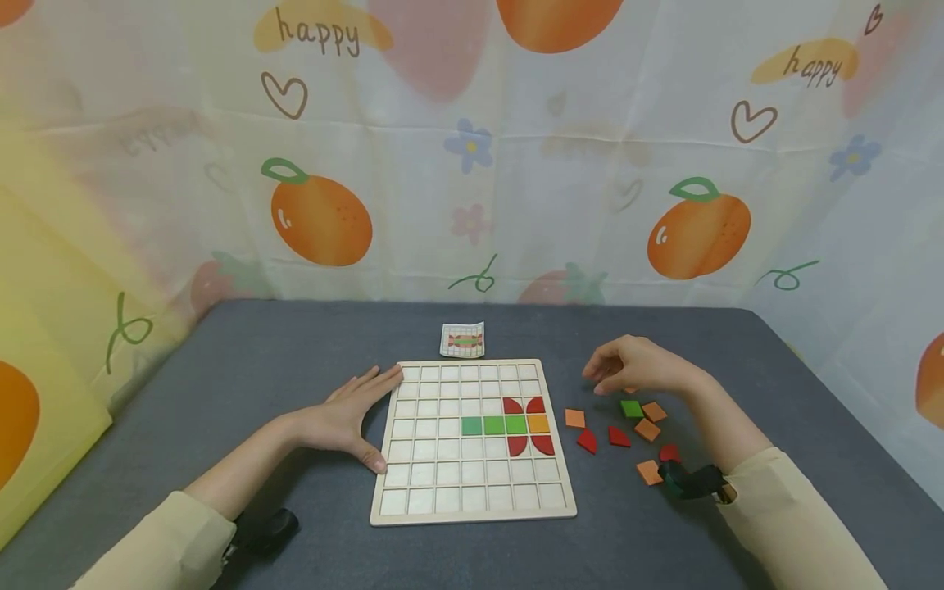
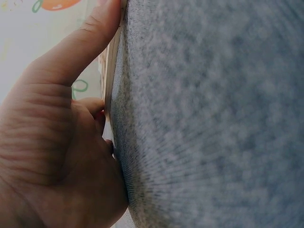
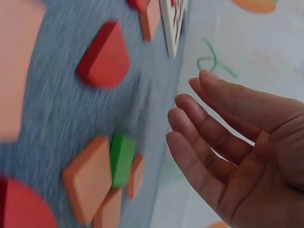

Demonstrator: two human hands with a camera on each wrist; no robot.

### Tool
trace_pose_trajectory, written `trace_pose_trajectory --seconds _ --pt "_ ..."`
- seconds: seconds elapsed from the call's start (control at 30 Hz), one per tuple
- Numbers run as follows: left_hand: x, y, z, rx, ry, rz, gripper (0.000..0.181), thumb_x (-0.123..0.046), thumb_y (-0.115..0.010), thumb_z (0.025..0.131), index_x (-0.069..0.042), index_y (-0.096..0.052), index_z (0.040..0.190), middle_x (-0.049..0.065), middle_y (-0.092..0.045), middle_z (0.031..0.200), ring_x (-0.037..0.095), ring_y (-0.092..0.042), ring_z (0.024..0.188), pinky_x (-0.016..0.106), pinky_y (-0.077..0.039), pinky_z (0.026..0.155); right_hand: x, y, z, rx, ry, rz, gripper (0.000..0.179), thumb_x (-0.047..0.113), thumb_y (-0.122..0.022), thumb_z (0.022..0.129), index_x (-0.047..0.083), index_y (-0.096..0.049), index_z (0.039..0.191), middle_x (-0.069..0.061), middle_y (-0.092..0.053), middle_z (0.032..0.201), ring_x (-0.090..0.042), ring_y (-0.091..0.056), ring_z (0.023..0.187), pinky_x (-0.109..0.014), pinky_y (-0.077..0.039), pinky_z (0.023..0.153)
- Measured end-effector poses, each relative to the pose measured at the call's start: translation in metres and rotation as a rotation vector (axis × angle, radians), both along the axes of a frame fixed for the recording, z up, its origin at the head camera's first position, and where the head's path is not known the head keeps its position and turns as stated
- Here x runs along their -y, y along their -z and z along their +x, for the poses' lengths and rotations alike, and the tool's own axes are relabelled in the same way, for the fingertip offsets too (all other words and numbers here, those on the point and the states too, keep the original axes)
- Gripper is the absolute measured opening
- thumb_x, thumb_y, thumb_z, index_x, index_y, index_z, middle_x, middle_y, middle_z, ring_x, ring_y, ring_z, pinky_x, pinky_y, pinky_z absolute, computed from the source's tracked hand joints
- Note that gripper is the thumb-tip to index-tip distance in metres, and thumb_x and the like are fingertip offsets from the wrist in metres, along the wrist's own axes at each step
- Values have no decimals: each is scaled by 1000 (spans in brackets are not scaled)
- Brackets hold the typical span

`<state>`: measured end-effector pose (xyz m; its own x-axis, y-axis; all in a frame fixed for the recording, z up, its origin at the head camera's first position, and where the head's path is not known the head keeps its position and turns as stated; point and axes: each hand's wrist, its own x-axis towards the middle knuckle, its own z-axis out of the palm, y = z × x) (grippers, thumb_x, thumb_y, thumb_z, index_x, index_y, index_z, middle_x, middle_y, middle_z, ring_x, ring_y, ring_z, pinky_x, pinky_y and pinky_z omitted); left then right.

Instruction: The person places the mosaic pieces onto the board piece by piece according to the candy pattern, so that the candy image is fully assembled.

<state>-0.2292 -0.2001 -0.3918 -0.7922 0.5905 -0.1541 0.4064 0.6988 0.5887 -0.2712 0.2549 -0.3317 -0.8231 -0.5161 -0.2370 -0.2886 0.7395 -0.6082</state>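
Note:
A pale gridded board (image 1: 437,475) lies flat in the middle of the table. Green tiles (image 1: 493,425) and an orange tile (image 1: 538,423) form a row on it, with red quarter-round tiles (image 1: 518,446) above and below the row's right end. My left hand (image 1: 341,419) spreads its thumb and fingers along the board's left edge; in the left wrist view the thumb (image 2: 80,47) reaches the rim. Over the loose pieces at right hovers my right hand (image 1: 640,365), fingers loosely bent and holding nothing. Beneath it lies a loose green tile (image 3: 122,160).
Right of the board lie several loose orange tiles (image 1: 574,418) and red pieces (image 1: 619,436). A small pattern card (image 1: 463,340) sits behind the board on the dark table (image 1: 324,500). A printed curtain (image 1: 509,197) hangs at the table's back edge.

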Motion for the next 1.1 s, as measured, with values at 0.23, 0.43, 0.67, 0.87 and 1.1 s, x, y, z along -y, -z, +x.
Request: trace_pose_trajectory --seconds 0.23,0.43,0.67,0.87,1.1 --pt "0 0 1 0 -9 3 128 -50 -87 66 -9 -12 160 11 -4 169 46 2 154 73 -2 116 -23 3 -3 60 7 23 28 14 -74 87 2 -70 112 -13 -73 106 -13 -68 92 -32 -58 81" --pt "1 1 1 -8 -1 1 128 -50 -87 66 -9 -11 160 11 -4 169 45 2 154 72 -3 117 -36 6 -2 114 -15 43 28 16 -75 86 2 -70 110 -10 -73 104 -14 -67 93 -35 -57 85" --pt "1 1 1 -13 8 5 128 -51 -87 66 -9 -12 160 11 -4 169 45 1 154 70 -2 118 -43 10 -1 134 -29 17 29 15 -78 82 1 -70 106 -15 -70 115 -15 -65 94 -31 -55 80" --pt "1 1 1 -9 1 3 128 -51 -87 66 -10 -11 160 11 -4 169 45 2 155 71 -2 118 -42 12 -1 144 -28 10 32 13 -82 78 1 -68 105 -16 -67 114 -17 -61 94 -31 -54 77" --pt "2 1 0 -6 2 2 128 -51 -87 66 -10 -10 160 10 -3 170 44 3 155 71 -2 117 -37 12 1 108 -26 56 29 9 -83 76 1 -66 99 -9 -63 92 -17 -55 84 -31 -51 70"
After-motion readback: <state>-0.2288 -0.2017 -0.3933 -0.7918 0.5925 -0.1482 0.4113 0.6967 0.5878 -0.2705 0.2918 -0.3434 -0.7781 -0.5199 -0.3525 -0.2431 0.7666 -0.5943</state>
